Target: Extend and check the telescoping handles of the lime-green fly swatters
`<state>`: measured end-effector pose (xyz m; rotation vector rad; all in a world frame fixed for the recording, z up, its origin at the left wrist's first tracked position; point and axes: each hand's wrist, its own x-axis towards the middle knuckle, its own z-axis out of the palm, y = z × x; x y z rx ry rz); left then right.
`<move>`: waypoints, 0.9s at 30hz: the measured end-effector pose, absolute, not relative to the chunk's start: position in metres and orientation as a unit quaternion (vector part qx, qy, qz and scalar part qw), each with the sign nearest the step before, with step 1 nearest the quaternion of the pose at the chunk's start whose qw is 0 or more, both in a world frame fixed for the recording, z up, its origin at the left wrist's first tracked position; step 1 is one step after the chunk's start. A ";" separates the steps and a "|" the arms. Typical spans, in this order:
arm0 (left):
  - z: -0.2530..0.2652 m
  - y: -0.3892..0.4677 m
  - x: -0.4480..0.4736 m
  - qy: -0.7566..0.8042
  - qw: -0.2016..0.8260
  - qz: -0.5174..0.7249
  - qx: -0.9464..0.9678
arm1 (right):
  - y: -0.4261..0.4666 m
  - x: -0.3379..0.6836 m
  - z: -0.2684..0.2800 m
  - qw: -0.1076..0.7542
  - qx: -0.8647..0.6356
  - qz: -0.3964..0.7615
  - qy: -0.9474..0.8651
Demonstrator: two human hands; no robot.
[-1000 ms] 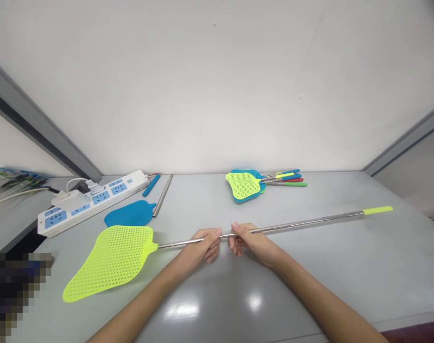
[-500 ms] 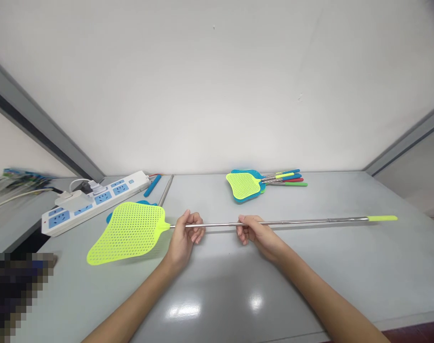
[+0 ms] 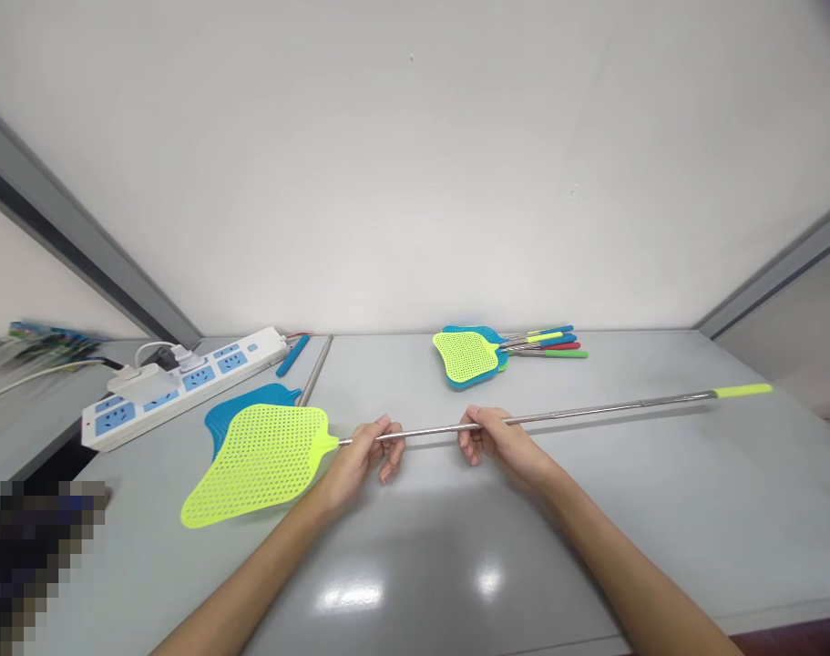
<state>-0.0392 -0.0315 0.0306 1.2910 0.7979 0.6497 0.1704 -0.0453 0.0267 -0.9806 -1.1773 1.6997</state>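
A yellow-green fly swatter with a long, extended metal rod lies across both my hands, its perforated head at the left and its yellow-green grip at the far right. Close to the head, my left hand pinches the rod between thumb and fingers. My right hand is closed on the rod near its middle. Behind the yellow-green head, partly covered by it, is a blue swatter head. Beside that lie a separate metal rod and a blue handle.
A white power strip with plugs stands at the left. Towards the wall lies a pile of several swatters with blue, yellow, red and green handles. The grey table extends to a wall at the back. At lower left is a pixelated area.
The held swatter has shifted slightly right, its head lower and its grip end higher, so the rod tilts more. Both hands moved right with it, and more of the blue head shows.
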 end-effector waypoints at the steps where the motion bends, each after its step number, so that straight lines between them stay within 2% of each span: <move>1: 0.031 -0.032 -0.039 0.355 0.681 0.285 0.573 | -0.046 0.170 0.027 0.407 -0.387 0.679 -0.473; 27: 0.027 -0.042 -0.033 0.332 0.716 0.258 0.557 | -0.052 0.159 0.017 0.372 -0.352 0.724 -0.462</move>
